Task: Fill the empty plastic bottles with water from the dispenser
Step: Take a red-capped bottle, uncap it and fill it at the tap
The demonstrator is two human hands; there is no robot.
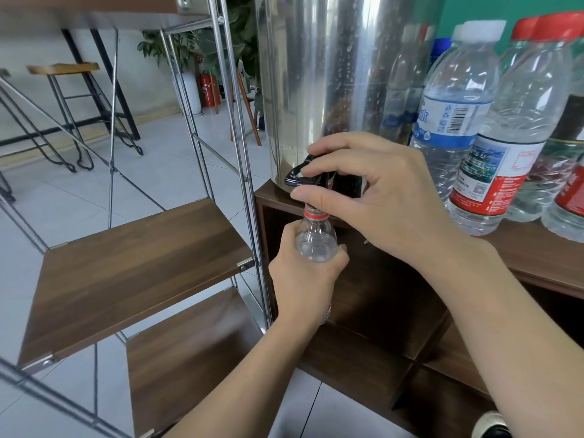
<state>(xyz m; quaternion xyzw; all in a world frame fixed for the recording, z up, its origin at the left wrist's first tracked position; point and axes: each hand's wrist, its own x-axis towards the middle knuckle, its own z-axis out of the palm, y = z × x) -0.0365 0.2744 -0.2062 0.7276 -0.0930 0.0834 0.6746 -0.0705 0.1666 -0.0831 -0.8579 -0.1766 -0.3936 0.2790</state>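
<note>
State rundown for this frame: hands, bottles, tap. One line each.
left hand: grips the bottle under the tap
right hand: fingers curled round the tap lever
bottle under the tap: uncapped, upright, mouth right under the spout, neck clear; fill level hidden by the hand
tap lever: held; no stream can be seen
dispenser: upright on the cabinet
bottles on the cabinet: upright, capped

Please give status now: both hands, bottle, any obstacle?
Left hand grips bottle under tap. Right hand pinches tap lever. Nothing in the way.
</note>
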